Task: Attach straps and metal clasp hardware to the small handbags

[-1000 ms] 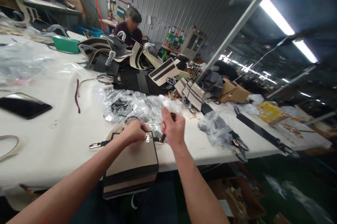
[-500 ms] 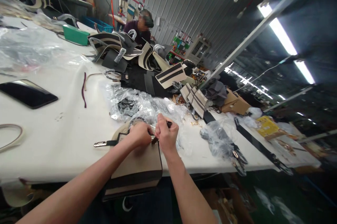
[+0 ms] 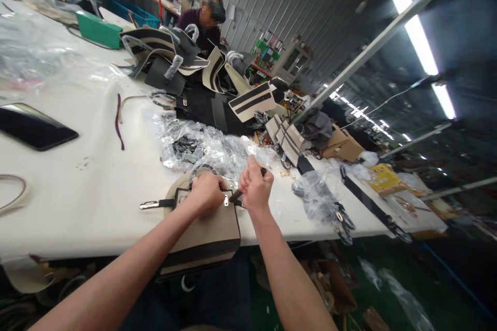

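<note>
A beige handbag with dark trim lies at the table's front edge, under my hands. My left hand is closed on its top edge, fingers curled and partly hidden. Beside those fingers, a small silver metal plate shows on the bag. My right hand makes a fist around a slim dark hand tool, whose lower end points at the plate; its exact kind is unclear. A dark strap end with a metal fitting sticks out from the bag's left side.
Crumpled clear plastic lies just beyond the bag. Striped bag pieces are heaped behind it. A black phone-like slab is at left, and wrapped straps lie at right. Another person sits across the table.
My right hand has drawn back to the right with the dark tool, uncovering the silver plate. My left hand stays on the bag. The camera view has shifted slightly.
</note>
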{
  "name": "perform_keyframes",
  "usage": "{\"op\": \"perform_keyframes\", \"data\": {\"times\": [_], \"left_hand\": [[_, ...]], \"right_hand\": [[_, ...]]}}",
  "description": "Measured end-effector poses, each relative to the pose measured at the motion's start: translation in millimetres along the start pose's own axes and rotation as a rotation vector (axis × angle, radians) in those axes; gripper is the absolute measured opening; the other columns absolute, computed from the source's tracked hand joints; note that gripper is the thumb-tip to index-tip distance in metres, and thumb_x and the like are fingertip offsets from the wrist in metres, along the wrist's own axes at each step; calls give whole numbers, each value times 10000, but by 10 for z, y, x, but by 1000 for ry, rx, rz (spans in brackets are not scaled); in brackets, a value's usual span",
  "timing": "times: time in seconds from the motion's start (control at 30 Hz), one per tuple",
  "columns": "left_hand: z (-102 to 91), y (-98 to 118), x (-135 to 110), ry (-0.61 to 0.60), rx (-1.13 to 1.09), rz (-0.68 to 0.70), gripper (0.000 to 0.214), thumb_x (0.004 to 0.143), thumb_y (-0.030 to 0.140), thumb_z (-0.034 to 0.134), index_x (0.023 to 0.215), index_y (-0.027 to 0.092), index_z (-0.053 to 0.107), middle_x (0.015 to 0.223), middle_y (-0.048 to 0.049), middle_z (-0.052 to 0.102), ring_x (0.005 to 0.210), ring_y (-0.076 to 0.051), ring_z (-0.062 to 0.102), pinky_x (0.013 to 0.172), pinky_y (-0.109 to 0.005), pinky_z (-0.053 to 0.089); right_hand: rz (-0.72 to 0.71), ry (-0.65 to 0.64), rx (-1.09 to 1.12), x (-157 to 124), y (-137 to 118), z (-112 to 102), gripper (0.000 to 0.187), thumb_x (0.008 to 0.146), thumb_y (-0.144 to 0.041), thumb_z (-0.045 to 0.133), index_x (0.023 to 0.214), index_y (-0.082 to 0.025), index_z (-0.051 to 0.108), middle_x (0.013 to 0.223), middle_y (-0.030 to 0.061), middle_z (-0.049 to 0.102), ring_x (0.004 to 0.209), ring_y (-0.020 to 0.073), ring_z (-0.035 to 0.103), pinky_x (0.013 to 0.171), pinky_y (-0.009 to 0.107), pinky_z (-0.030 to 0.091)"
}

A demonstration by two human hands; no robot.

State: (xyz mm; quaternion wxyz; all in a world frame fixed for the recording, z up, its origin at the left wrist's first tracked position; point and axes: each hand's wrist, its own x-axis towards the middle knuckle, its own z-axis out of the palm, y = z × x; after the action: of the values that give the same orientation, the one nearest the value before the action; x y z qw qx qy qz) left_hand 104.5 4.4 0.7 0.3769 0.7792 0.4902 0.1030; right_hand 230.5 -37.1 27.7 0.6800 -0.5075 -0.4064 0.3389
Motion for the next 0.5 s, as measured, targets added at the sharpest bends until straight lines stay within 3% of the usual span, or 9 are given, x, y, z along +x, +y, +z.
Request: {"op": "perform_keyframes", "data": {"times": [0.3, 0.5], "left_hand": [[5, -8, 21, -5, -13, -6, 318, 781, 131, 753, 1036, 260, 894, 1072, -94, 870, 1101, -355, 777, 1110, -487, 500], [-2, 7, 29, -29, -5, -15, 320, 757, 113, 756, 997, 268, 899, 1019, -76, 866, 1073, -328, 782, 1103, -451, 506]], "right_hand": [[93, 35, -42, 100, 72, 144, 640, 905, -617, 838, 623, -270, 381, 477, -117, 311, 367, 66, 276, 334, 237, 196], [120, 7, -37, 86, -60, 101, 657, 913, -594, 838, 609, -266, 357, 480, -114, 296, 366, 59, 252, 337, 236, 185]]}}
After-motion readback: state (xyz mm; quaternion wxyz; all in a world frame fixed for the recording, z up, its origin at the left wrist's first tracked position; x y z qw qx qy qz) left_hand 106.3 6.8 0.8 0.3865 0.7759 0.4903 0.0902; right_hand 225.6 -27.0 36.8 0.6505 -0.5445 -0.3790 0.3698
